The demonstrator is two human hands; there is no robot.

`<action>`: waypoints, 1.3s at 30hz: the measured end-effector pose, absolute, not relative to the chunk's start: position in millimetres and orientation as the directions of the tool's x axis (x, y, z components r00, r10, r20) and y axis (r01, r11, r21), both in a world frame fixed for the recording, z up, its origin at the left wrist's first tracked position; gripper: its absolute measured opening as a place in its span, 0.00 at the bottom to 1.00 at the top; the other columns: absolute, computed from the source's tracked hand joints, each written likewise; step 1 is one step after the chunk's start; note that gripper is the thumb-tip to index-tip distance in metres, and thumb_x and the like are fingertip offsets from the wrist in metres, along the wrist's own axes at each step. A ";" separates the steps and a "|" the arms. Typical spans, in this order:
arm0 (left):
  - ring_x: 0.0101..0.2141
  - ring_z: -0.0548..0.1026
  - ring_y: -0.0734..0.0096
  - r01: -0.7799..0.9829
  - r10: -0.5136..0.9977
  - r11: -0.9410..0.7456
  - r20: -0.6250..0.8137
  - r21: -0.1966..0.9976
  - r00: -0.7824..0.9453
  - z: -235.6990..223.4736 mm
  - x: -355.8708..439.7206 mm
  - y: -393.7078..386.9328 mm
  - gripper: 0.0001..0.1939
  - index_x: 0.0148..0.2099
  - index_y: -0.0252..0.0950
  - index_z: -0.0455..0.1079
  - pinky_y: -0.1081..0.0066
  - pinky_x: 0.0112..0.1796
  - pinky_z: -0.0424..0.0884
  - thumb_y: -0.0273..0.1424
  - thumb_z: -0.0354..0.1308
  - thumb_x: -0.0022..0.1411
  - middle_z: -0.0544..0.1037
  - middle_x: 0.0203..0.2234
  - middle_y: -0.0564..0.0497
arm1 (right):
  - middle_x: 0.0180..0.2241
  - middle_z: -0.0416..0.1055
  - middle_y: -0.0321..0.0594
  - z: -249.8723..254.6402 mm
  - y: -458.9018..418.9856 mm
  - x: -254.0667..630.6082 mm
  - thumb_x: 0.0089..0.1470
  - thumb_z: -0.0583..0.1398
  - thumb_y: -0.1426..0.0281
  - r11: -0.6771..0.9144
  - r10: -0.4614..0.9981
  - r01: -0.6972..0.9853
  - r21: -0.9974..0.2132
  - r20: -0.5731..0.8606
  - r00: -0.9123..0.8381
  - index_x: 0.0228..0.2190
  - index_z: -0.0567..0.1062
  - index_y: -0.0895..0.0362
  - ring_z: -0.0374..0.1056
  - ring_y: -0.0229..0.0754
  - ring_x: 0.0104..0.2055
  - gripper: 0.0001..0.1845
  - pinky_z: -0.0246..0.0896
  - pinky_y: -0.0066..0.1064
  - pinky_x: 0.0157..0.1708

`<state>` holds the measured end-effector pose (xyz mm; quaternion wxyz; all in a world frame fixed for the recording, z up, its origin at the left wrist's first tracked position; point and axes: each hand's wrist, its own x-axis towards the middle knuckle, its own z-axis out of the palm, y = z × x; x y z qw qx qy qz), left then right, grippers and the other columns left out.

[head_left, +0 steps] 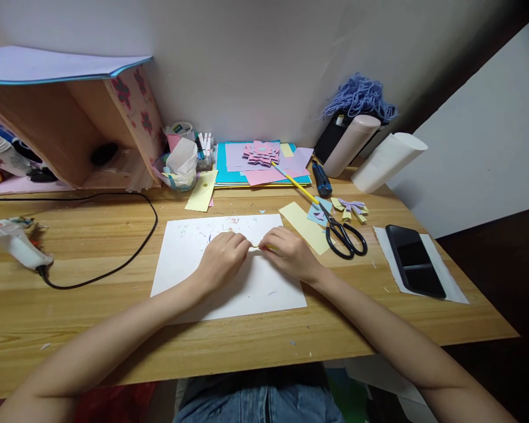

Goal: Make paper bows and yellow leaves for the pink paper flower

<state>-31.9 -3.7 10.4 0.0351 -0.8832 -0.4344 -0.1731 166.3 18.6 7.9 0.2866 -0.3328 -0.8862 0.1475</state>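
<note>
Over a white sheet of paper (242, 294), my left hand (224, 252) and my right hand (288, 249) face each other with closed fingers. A thin yellow piece of paper (254, 246) runs between their fingertips, pinched from both sides. Most of it is hidden by the fingers. Just right of my right hand lie a pale yellow paper strip (302, 220) and black-handled scissors (346, 235). The scissor blades rest by a small blue paper square (320, 211) with purple scraps on it.
A glue gun (17, 244) with a looping black cord lies left. At the back are a cardboard box (136, 123), coloured paper with a pink paper flower (260, 154), a yellow pencil (295, 183) and a blue cutter (321, 179). A phone (414, 258) lies right.
</note>
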 end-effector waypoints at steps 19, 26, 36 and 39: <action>0.32 0.68 0.67 0.810 0.895 -0.447 0.188 0.381 0.406 7.2 -22.9 -4.7 0.08 0.33 0.35 0.68 0.66 0.34 0.62 0.32 0.50 0.61 0.73 0.30 0.49 | 0.29 0.70 0.38 0.2 27.4 165.6 0.51 0.60 0.73 0.494 0.812 0.530 -0.689 0.149 -0.564 0.27 0.73 0.57 0.64 0.39 0.35 0.03 0.59 0.32 0.37; 0.28 0.70 0.68 0.841 0.969 -0.147 -0.094 0.521 0.228 19.1 -17.7 9.1 0.08 0.28 0.37 0.69 0.71 0.26 0.60 0.34 0.52 0.55 0.75 0.26 0.50 | 0.26 0.72 0.37 3.9 38.6 159.7 0.46 0.61 0.69 0.246 0.888 0.640 -0.728 -0.096 -0.450 0.23 0.74 0.57 0.66 0.38 0.30 0.05 0.58 0.28 0.30; 0.30 0.74 0.65 0.894 0.910 -0.171 -0.282 0.414 0.305 38.3 -7.8 36.8 0.07 0.28 0.39 0.73 0.72 0.25 0.60 0.26 0.55 0.44 0.79 0.27 0.52 | 0.20 0.71 0.35 33.6 74.9 140.5 0.35 0.65 0.68 0.279 0.780 0.856 -0.435 -0.418 -0.466 0.17 0.73 0.57 0.65 0.37 0.26 0.06 0.52 0.26 0.22; 0.30 0.74 0.63 0.892 0.909 -0.209 -0.256 0.402 0.329 34.5 -5.9 36.7 0.06 0.28 0.39 0.74 0.71 0.25 0.60 0.27 0.55 0.46 0.79 0.27 0.50 | 0.19 0.70 0.35 33.8 74.8 140.0 0.35 0.64 0.69 0.339 0.775 0.849 -0.405 -0.391 -0.496 0.15 0.72 0.57 0.64 0.37 0.25 0.07 0.50 0.26 0.22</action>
